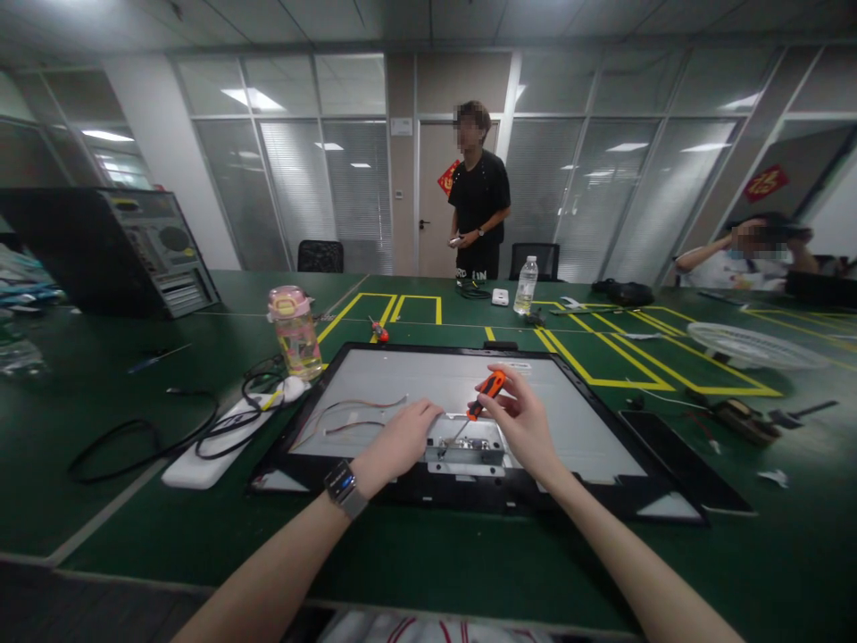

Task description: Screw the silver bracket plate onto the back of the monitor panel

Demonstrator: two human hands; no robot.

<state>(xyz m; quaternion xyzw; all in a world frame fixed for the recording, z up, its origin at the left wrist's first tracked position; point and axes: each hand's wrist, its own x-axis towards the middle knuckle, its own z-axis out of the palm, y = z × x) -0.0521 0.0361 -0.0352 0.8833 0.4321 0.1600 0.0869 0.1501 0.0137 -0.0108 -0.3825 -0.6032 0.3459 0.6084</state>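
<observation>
My right hand [526, 424] is closed round the orange and black handle of a screwdriver [487, 396], which is tilted. Its shaft slants down to the left onto a metal bracket [492, 455] at the near edge of a display panel [569, 402]. The panel lies flat, grey back up, in a black frame. Beside the bracket, my left hand [400, 439] rests on the panel, its fingers stretched out and their tips partly hidden. Thin loose wires [352, 405] lie on the panel to the left of that hand.
Left stand a power strip [218, 442] with black cable, a pink-lidded bottle [295, 332] and a computer case [107, 250]. A red-tipped tool [379, 331] and water bottle [526, 286] are behind the panel. Right lies a dark slab [686, 460]. A person [478, 201] stands across the table.
</observation>
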